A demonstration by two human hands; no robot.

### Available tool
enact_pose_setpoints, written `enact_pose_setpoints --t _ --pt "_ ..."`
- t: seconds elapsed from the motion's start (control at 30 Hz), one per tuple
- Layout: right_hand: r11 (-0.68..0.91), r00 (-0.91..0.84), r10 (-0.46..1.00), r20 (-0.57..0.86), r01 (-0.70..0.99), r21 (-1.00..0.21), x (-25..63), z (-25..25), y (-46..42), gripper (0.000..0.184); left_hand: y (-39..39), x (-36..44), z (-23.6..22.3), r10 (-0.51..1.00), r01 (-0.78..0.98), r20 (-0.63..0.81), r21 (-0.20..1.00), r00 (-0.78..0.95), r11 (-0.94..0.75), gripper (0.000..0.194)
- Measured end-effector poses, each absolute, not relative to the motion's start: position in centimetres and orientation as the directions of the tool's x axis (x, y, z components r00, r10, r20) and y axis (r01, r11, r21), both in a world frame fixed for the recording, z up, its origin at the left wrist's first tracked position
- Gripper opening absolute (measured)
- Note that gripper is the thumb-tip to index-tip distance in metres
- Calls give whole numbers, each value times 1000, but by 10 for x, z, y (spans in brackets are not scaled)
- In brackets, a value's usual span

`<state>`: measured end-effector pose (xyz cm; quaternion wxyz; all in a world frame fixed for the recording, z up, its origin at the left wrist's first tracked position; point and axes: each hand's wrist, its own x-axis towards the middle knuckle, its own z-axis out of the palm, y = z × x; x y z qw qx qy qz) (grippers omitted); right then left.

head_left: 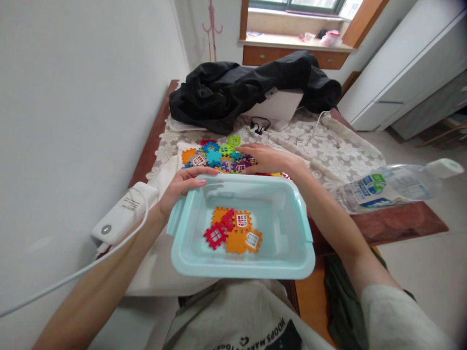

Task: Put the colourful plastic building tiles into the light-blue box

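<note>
Beyond the grip, a table (399, 224) with a reddish-brown edge was noted, covered by a lace-patterned tablecloth (350, 158). To the left of the grip, the table was bordered by a pale wall (91, 73). Well beyond it, a window (297, 6) was seen above a wooden drawer unit (292, 57), and a white cabinet (404, 63) was observed to the far right.

A pale turquoise tub (242, 271) was found in front of the table's pile, its far left rim grasped by the left hand (181, 188). Orange and red toothed tiles (236, 242), some bearing window-shaped lattices, were contained in it, grouped near the middle of its floor. Just beyond the left grip, a heap of multicoloured tiles (213, 156) was spread; the right hand (261, 158) was placed over its right part, fingers extended. Whether a tile was held there could not be determined, and part of the heap was obscured by that hand and by the tub.

Left of the left grip, a white box-shaped device (124, 214) was crossed by a white cable (78, 276). Right of the right forearm, a clear bottle (396, 187) was seen lying on its side. Beyond the right hand, a black headset (260, 125) was recorded, and farther off a black garment (215, 92).
</note>
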<state>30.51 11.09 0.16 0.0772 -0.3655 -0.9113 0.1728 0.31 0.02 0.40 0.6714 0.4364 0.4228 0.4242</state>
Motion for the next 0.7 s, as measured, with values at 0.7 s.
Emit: enact_pose_setpoints --t 0.7 --pt "652 -708 707 -10 656 -379 295 23 98 31 -1 6 8 940 -211 -207 940 271 268 37"
